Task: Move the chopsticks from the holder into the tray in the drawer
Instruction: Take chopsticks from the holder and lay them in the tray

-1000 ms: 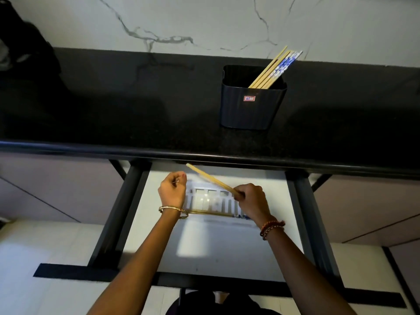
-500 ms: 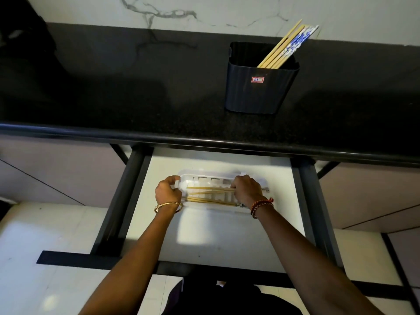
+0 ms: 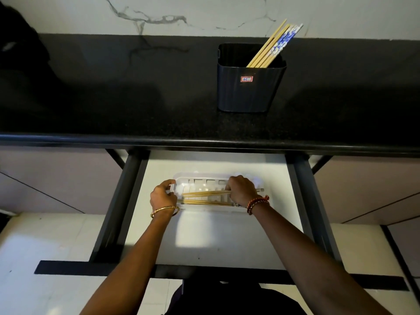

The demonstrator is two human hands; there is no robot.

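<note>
Chopsticks (image 3: 205, 193) crosswise, left-right, in tray (image 3: 181, 180).

Small red-bordered sticker (image 3: 246, 79) on the dark holder (image 3: 247, 92), handwritten "61"

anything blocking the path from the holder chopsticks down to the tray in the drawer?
Nothing visible. The chopsticks lean out of the open-topped holder; the drawer is pulled out and the tray is uncovered. Only the left hand and right hand sit at the tray's ends.

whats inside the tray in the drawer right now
Several wooden chopsticks lie lengthwise in the tray. The right hand covers their right ends, so the count is unclear.
</note>
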